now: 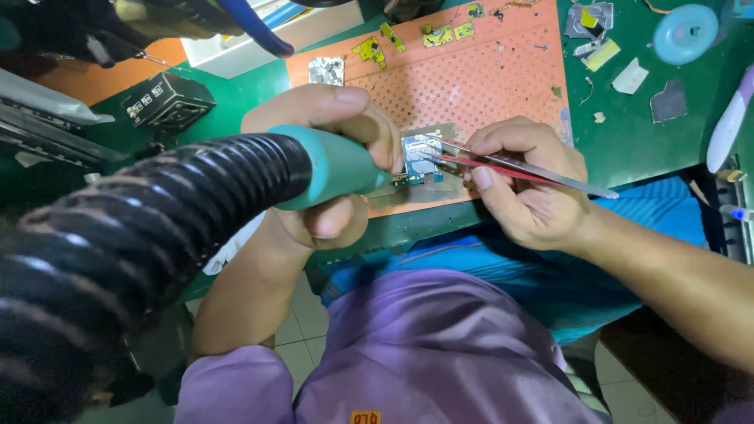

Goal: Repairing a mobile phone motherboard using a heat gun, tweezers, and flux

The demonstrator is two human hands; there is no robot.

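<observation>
Head view, looking down over a purple-clad lap at the edge of a green table [628,149]. The left hand [330,157] has its fingers wrapped fully shut around the teal handle of a hot-air tool [334,169], whose thick black ribbed hose [141,251] runs off toward the near left; the tool's nozzle end is hidden behind the thumb, right beside a small blue circuit board [420,161]. The right hand [526,184] has its fingers pinched closed on a pair of slim metal tweezers [518,167] with a red strip along them, and the tips reach onto the circuit board; whether they grip any part there is too small to tell. The circuit board lies on a grey plate at the near edge of an orange perforated mat [479,78] on the table. Beyond the circuit board, at the mat's far edge, lie several small yellow board pieces [436,35] and a silvery metal shield [326,71]. Well to the right of the circuit board sit a light-blue round disc [686,33] and a white pen-shaped tool [730,122]; to its left stands a small black box-like part [166,98].
</observation>
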